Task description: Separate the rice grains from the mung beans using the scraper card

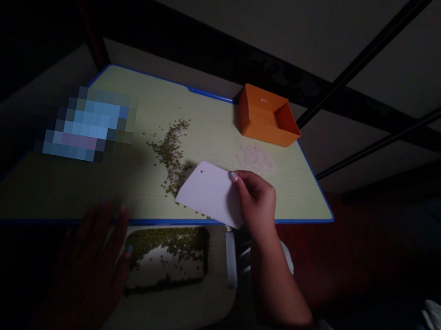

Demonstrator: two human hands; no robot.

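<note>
My right hand (260, 201) grips a white plastic dough scraper (209, 190) with a small hole near one corner, thumb on top. The scraper's left edge touches small green beans, possibly mung beans (173, 148), strewn in a curved band across the table (123, 182). Below the table's near edge is a pale container (216, 306) with more green beans inside, its bottom partly showing. In deep shadow at the container's left side, my left hand (96, 251) has its fingers stretched out and apart, the tips near the table's blue rim. It holds nothing visible.
An orange open box (268, 133) stands at the table's far right corner. In front of it lies a thin heap of whitish grains (254, 158). A blurred-out bluish item (86, 127) is at the left. Dark-framed panels (229, 18) rise behind the table.
</note>
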